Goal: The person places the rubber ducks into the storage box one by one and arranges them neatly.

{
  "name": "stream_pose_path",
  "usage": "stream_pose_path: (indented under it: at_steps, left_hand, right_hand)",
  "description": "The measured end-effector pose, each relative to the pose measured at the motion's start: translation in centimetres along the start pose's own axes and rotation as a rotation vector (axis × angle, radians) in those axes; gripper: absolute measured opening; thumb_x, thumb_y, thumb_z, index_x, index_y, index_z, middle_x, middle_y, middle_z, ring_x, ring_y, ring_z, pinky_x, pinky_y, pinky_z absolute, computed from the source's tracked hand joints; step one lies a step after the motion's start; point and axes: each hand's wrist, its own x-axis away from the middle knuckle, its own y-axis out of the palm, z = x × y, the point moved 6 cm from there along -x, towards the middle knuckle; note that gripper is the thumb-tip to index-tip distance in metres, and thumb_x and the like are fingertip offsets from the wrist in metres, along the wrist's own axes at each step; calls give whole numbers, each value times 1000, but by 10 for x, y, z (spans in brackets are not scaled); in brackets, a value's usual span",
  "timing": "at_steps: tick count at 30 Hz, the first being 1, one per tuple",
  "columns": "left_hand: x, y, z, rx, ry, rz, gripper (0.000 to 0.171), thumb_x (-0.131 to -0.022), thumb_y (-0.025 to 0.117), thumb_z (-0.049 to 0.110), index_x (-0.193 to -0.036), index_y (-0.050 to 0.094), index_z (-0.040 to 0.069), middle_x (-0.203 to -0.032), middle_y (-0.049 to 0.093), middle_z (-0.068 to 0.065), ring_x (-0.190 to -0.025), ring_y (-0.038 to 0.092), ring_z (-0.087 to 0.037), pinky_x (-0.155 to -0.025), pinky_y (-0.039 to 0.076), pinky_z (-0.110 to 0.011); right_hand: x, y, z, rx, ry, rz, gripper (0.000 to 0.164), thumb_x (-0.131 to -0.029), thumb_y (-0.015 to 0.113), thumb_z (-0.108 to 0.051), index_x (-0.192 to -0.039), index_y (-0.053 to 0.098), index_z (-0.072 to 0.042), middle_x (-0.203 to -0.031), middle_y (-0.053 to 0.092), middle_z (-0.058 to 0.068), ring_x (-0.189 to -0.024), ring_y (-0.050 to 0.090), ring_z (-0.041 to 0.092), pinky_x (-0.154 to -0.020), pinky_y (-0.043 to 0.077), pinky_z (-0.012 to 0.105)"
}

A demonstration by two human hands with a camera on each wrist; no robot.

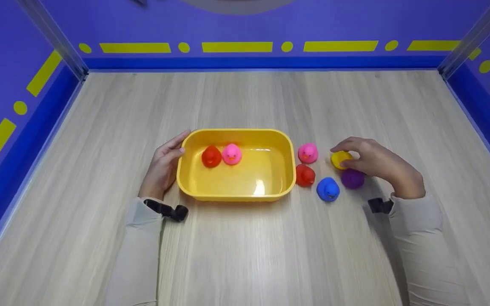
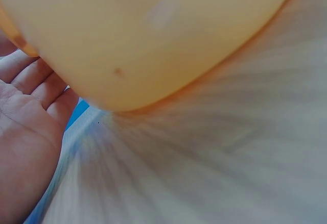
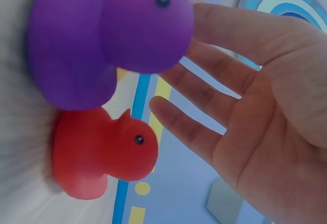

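My left hand (image 1: 160, 165) holds the left end of a yellow plastic tub (image 1: 236, 198), thumb at the rim and fingers along the outer wall. Inside the tub sit a red rubber duck (image 1: 211, 157) and a pink rubber duck (image 1: 232, 154). To the right of it, my right hand (image 1: 374, 159) pinches a yellow rubber duck (image 1: 339, 160) between thumb and fingers. A purple duck (image 1: 352, 179) lies under that hand, close beside the yellow one. In the right wrist view the purple duck (image 3: 76, 45) mostly hides the yellow one, and the other fingers spread loosely.
Between tub and right hand stand another pink duck (image 1: 308, 153), another red duck (image 1: 305, 175) and a blue duck (image 1: 328, 189). The red one is right at the tub's side. Blue-purple panels (image 1: 245, 29) with yellow marks border the wooden table (image 1: 245, 255) at the back and sides.
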Motion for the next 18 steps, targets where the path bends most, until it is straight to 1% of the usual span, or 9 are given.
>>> stream_pose_path:
  at_steps: [4,11,18]
  left_hand:
    - [0,0,0,5,0,-7,52,-92,43,-5,-143,34,-9,-144,50,-10,-129,49,-12,-106,43,-26]
    - [0,-1,0,-13,4,-4,52,-92,43,-4,-143,35,-9,-140,53,-8,-127,50,-13,-106,44,-26]
    - [0,0,0,-17,17,-15,52,-92,43,-4,-143,35,-9,-142,52,-9,-127,51,-12,-106,44,-26]
  right_hand:
    - [1,1,3,-5,-5,6,34,-88,64,-5,-122,65,-5,-126,61,17,-119,52,37,-101,45,56]
    - [3,0,3,20,-70,37,34,-86,66,-1,-119,66,-2,-122,62,19,-113,56,36,-97,48,54]
    - [3,0,6,34,-76,34,36,-85,66,3,-120,65,-2,-122,62,20,-109,57,36,-94,51,54]
